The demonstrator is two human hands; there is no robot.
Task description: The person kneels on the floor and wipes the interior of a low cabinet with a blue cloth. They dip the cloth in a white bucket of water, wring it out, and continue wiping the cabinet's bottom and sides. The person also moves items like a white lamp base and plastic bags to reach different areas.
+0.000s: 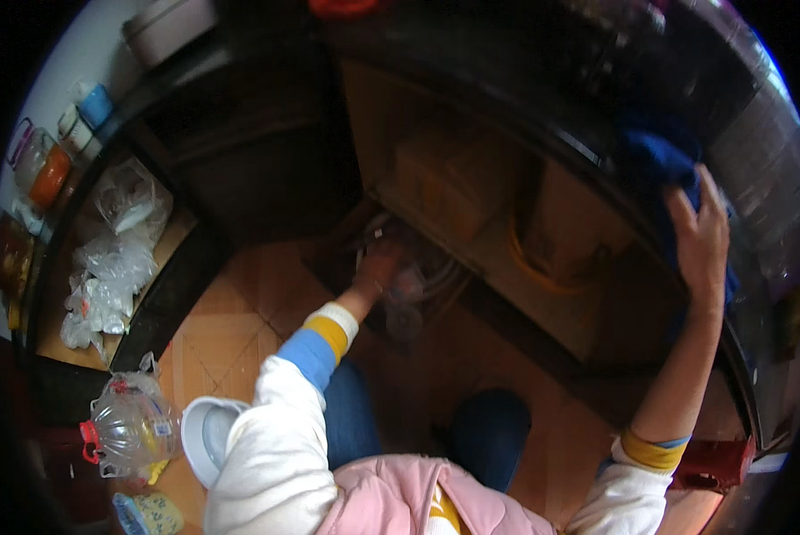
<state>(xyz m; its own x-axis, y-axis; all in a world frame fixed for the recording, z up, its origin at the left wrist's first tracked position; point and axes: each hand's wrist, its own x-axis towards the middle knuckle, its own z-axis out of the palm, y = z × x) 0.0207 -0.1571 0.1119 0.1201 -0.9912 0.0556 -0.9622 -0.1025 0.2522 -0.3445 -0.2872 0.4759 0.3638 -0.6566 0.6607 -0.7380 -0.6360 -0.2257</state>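
Note:
My left hand [381,262] reaches low in front of the lower cabinet, among transparent plastic items [405,317] in deep shadow. Blur and darkness hide its fingers, so whether they grip anything is not visible. At the right, my right hand [704,231] is on a crumpled blue cloth [661,152] at the edge of the dark countertop [574,134]. Its thumb and fingers close on the cloth. Between my hands lies the open cabinet shelf [440,237], holding a cardboard box [433,180] and a yellow hose-like loop [540,277].
Plastic bags [116,267] fill a shelf at the left. A large plastic bottle [136,428] with a red cap and a pale plastic basin [209,435] are on the tiled floor [219,341] beside my left arm. A red object [714,461] is near my right elbow.

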